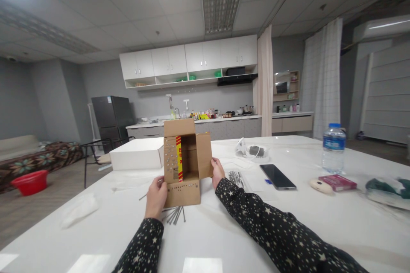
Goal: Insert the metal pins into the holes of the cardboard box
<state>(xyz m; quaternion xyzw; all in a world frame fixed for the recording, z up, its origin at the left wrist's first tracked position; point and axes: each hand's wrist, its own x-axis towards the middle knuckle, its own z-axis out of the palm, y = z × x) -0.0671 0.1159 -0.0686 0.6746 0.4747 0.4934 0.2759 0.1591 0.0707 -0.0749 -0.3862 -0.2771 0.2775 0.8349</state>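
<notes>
A brown cardboard box point(190, 153) stands with its mouth towards me and its flaps spread. Yellow tape with red marks point(180, 158) runs down its left part. Small shiny dots, like nail or screw heads, dot the left flap; a row of small holes crosses the bottom flap point(183, 193). My left hand point(156, 196) grips the box's lower left edge, fingertips partly hidden. The right flap is pinched in my right hand point(218, 172). Below the box and near my left hand lie several long grey nails point(175, 216) on the white table point(198, 239).
Behind the box at left lies a white box point(137, 154). To the right are a printed plastic bag point(236, 179), a black phone point(278, 176), a white device with a cable point(253, 151), a pink box point(338, 182) and a water bottle point(333, 149). Crumpled white plastic point(80, 210) rests at left.
</notes>
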